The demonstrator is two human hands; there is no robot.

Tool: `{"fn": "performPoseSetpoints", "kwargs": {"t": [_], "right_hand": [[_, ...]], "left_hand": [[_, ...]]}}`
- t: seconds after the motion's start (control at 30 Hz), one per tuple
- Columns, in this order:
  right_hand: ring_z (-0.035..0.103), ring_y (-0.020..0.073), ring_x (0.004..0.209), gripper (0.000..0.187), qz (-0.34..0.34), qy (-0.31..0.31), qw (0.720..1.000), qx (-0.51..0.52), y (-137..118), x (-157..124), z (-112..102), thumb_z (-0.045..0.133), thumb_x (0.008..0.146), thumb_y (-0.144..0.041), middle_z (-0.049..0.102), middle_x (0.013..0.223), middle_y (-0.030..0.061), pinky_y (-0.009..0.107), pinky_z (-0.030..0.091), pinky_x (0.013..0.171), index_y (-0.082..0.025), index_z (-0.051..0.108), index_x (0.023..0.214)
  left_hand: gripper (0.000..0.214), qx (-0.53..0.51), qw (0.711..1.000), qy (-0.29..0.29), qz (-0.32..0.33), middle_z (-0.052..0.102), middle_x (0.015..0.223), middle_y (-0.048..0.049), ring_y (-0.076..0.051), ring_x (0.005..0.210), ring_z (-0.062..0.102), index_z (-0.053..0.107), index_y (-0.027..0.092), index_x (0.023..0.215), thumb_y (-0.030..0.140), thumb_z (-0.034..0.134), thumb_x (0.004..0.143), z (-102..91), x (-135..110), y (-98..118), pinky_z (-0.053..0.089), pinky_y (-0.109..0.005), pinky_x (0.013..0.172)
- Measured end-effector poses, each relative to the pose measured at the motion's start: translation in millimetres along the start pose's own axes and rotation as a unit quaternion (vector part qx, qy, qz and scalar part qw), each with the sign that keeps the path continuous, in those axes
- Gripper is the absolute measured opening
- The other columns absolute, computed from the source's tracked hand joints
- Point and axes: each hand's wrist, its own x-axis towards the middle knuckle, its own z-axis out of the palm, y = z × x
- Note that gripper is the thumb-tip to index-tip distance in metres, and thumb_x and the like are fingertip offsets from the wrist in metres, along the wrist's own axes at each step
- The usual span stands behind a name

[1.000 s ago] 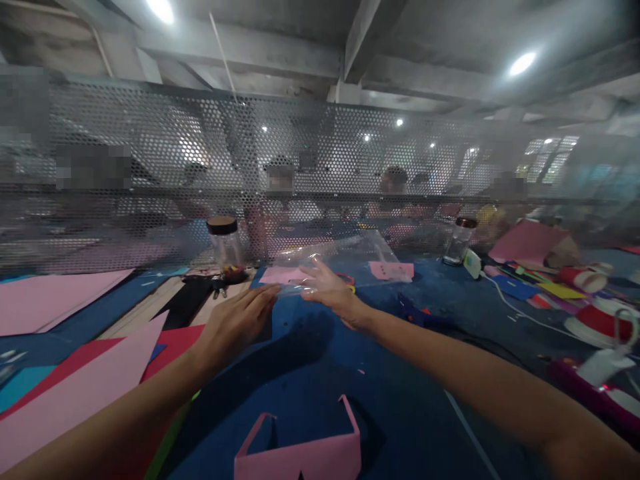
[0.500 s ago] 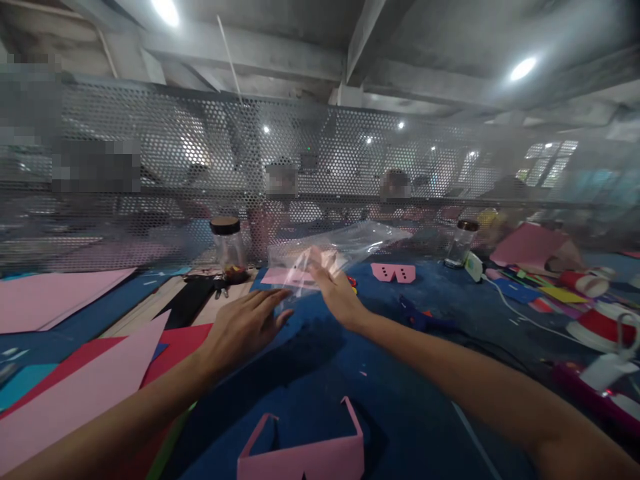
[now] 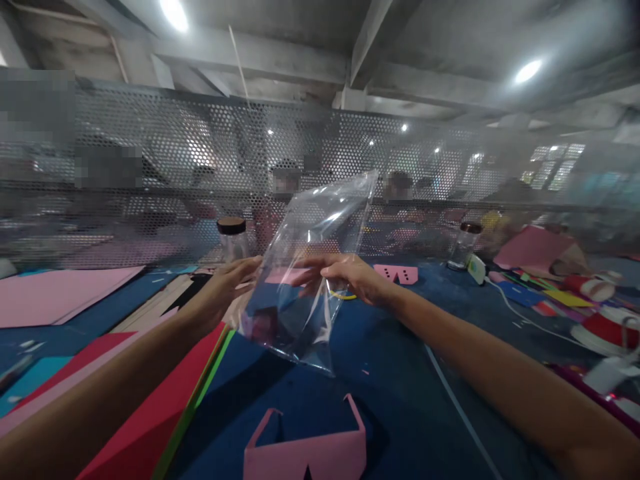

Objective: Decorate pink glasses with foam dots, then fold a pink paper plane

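A clear plastic bag stands tilted above the blue table. My right hand pinches its right side, the thumb in front and the fingers showing through the film. At the bag's left edge is my left hand, fingers stretched out and slightly apart; whether they press on the film I cannot tell. Pink paper glasses with raised arms stand on the table near me. Farther back lies a flat pink paper glasses front with dark holes. Behind the bag, a pink piece and a yellow ring show in part.
Red sheet and pink sheets cover the left side. A lidded jar stands behind my left hand, another jar at back right. Coloured scraps, a white cable and ribbon rolls lie right. A perforated metal screen spans the back.
The bag has come from lying low over the table to standing tilted, nearer me. My right hand has moved right with it; my left hand has moved up and left.
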Motion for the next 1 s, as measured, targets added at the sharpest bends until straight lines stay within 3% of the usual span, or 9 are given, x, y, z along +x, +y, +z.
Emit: {"fn": "performPoseSetpoints", "kwargs": {"t": [0.13,0.23,0.37,0.43,0.6,0.7,1.0], "right_hand": [[0.071,0.0261,0.102,0.038,0.034,-0.021,0.999,-0.023,-6.4,-3.9,-11.1,0.055,0.085,-0.020,0.074,0.117,0.0127,0.049,0.048,0.102,-0.014,0.070,0.119],[0.071,0.0255,0.102,0.037,0.054,0.020,0.998,-0.033,-3.7,-5.7,-24.3,0.061,0.086,-0.022,0.073,0.117,0.0136,0.044,0.053,0.097,-0.014,0.068,0.121],[0.073,0.0211,0.086,0.035,0.052,0.165,0.983,-0.060,11.3,-6.0,-41.3,0.064,0.089,-0.032,0.075,0.101,0.0107,0.035,0.060,0.079,-0.017,0.065,0.120],[0.073,0.0205,0.081,0.034,0.046,0.194,0.975,-0.093,18.9,-6.4,-47.7,0.065,0.088,-0.034,0.076,0.096,0.0110,0.032,0.060,0.071,-0.016,0.066,0.118],[0.074,0.0206,0.080,0.035,0.049,0.184,0.972,-0.136,27.2,-9.4,-57.5,0.065,0.088,-0.036,0.077,0.096,0.0106,0.032,0.059,0.070,-0.018,0.066,0.117],[0.074,0.0199,0.081,0.034,0.060,0.168,0.974,-0.137,28.1,-11.6,-60.8,0.065,0.088,-0.038,0.078,0.095,0.0100,0.031,0.059,0.071,-0.018,0.066,0.116],[0.074,0.0157,0.075,0.031,0.077,0.172,0.973,-0.136,29.5,-15.6,-68.5,0.061,0.092,-0.031,0.079,0.093,0.0107,0.025,0.059,0.066,-0.014,0.065,0.119]], "left_hand": [[0.025,-0.061,0.995,-0.043,-0.060,0.077,0.105,-0.0109,-0.020,0.092,0.074,0.074,0.017,0.098,0.034,0.079,0.081,-5.8,1.2,2.7,0.060,-0.026,0.080],[0.016,-0.074,0.996,-0.020,-0.043,0.077,0.090,-0.0057,-0.011,0.074,0.072,0.075,0.015,0.093,0.016,0.080,0.079,-5.1,0.1,6.5,0.058,-0.015,0.068],[0.022,-0.073,0.997,0.003,-0.027,0.077,0.088,-0.0037,-0.009,0.072,0.070,0.073,0.015,0.100,0.011,0.078,0.080,2.3,-4.4,6.8,0.058,-0.014,0.068],[0.024,-0.065,0.998,0.004,-0.027,0.078,0.093,-0.0060,-0.010,0.074,0.071,0.072,0.015,0.104,0.011,0.077,0.081,5.6,-6.8,5.7,0.059,-0.015,0.069],[0.043,-0.061,0.998,-0.017,-0.013,0.075,0.117,-0.0098,-0.012,0.083,0.074,0.065,0.020,0.122,0.012,0.077,0.081,7.7,-9.0,3.2,0.060,-0.017,0.071],[0.042,-0.086,0.996,-0.026,-0.001,0.071,0.128,-0.0112,-0.014,0.087,0.075,0.063,0.021,0.123,0.011,0.074,0.083,7.6,-8.5,3.5,0.061,-0.018,0.072],[0.026,-0.115,0.993,0.018,0.003,0.077,0.111,-0.0132,-0.018,0.086,0.077,0.063,0.015,0.109,0.008,0.067,0.085,13.7,-12.3,10.6,0.062,-0.023,0.073]]}}
